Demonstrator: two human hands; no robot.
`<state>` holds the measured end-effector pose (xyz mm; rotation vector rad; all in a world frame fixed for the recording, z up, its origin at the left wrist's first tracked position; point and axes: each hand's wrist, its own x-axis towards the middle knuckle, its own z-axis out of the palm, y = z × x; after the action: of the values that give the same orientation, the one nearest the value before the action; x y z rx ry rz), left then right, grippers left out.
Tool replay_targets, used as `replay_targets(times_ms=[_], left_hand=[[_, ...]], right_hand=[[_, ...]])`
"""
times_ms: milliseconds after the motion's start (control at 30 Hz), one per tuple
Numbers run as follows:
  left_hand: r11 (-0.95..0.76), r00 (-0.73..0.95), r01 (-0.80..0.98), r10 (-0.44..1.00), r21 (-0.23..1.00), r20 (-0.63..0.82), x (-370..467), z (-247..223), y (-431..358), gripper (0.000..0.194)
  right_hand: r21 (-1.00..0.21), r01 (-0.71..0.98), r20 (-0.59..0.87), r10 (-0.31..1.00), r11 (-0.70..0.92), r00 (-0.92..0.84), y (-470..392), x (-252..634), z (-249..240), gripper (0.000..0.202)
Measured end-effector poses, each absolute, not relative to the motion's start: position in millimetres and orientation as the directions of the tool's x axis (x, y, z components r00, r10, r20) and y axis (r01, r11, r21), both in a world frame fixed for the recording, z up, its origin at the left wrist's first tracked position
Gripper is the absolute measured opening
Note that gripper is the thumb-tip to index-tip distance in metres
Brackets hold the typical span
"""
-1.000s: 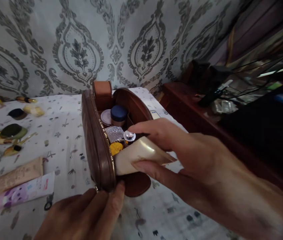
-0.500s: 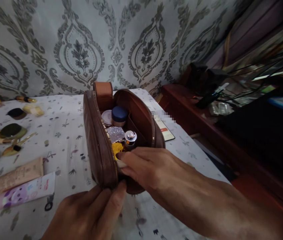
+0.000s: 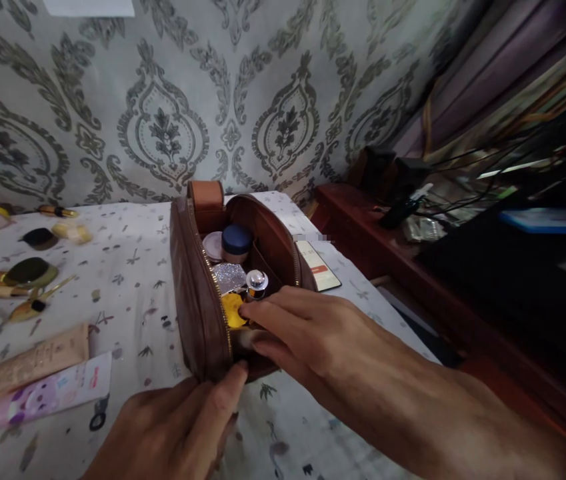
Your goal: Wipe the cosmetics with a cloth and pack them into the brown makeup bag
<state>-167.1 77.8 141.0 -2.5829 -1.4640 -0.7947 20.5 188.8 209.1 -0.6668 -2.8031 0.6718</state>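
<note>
A brown zip-up makeup bag (image 3: 197, 293) stands on the cloth with its top unzipped. Its near end is pinched in my left hand (image 3: 187, 413), thumb at the zip edge. My right hand (image 3: 307, 333) reaches into the near part of the bag, fingers bent around a pale item that they mostly hide. A fingertip meets a yellow object (image 3: 233, 311). Deeper in the bag are a bottle with a round silver cap (image 3: 257, 283), a glittery silver piece (image 3: 229, 277), a blue-lidded jar (image 3: 236, 241) and a pale round compact (image 3: 213, 246).
On the left of the patterned cloth (image 3: 133, 293) lie a beige tube (image 3: 37, 363), a purple-and-white tube (image 3: 57, 393), a dark oval item (image 3: 31, 272) and several other cosmetics. A phone (image 3: 319, 265) rests right of the bag. Beyond is a reddish-brown desk (image 3: 357, 230) with cables.
My right hand has shifted slightly within the bag, showing more of the yellow object. My left hand keeps its hold on the near end. The view has tilted up a little.
</note>
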Motion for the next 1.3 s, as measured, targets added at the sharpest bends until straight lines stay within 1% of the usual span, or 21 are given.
replay_targets(times_ms=[167,267,367,533,767,933,1067,1200,1300], left_hand=[[-0.555,0.406,0.800,0.781,0.229,0.474,-168.3,142.7,74.9,0.032],[-0.544,0.406,0.809,0.791,0.222,0.458,-169.9,143.5,71.5,0.033],[-0.536,0.406,0.822,0.788,0.192,0.463,-171.0,144.1,68.3,0.033],[-0.526,0.410,0.836,0.789,0.159,0.457,-172.7,144.7,62.4,0.034],[-0.491,0.402,0.863,0.810,0.118,0.427,-173.6,141.4,56.6,0.034],[-0.499,0.407,0.856,0.814,0.139,0.415,-179.2,136.0,44.4,0.035],[-0.472,0.392,0.870,0.837,0.141,0.383,-185.8,135.8,33.1,0.035],[-0.473,0.375,0.865,0.832,0.169,0.410,-191.0,134.8,26.5,0.033],[-0.446,0.338,0.876,0.838,0.182,0.429,-196.1,133.4,18.4,0.032]], right_hand=[[-0.510,0.409,0.061,0.506,0.757,-0.860,188.6,24.4,209.1,0.018],[-0.525,0.404,0.088,0.519,0.749,-0.850,188.8,26.5,208.3,0.018],[-0.499,0.400,0.111,0.514,0.769,-0.850,189.1,28.3,208.7,0.020],[-0.445,0.373,0.113,0.464,0.815,-0.879,190.1,26.8,210.8,0.023],[-0.457,0.298,0.150,0.403,0.838,-0.903,190.1,21.3,212.4,0.024],[-0.433,0.312,0.138,0.405,0.845,-0.904,189.1,18.5,211.9,0.024],[-0.410,0.358,0.122,0.439,0.839,-0.890,186.6,17.9,213.5,0.024],[-0.425,0.363,0.181,0.471,0.829,-0.863,184.6,21.7,216.1,0.022],[-0.473,0.368,0.295,0.538,0.800,-0.789,178.4,26.6,219.1,0.020]])
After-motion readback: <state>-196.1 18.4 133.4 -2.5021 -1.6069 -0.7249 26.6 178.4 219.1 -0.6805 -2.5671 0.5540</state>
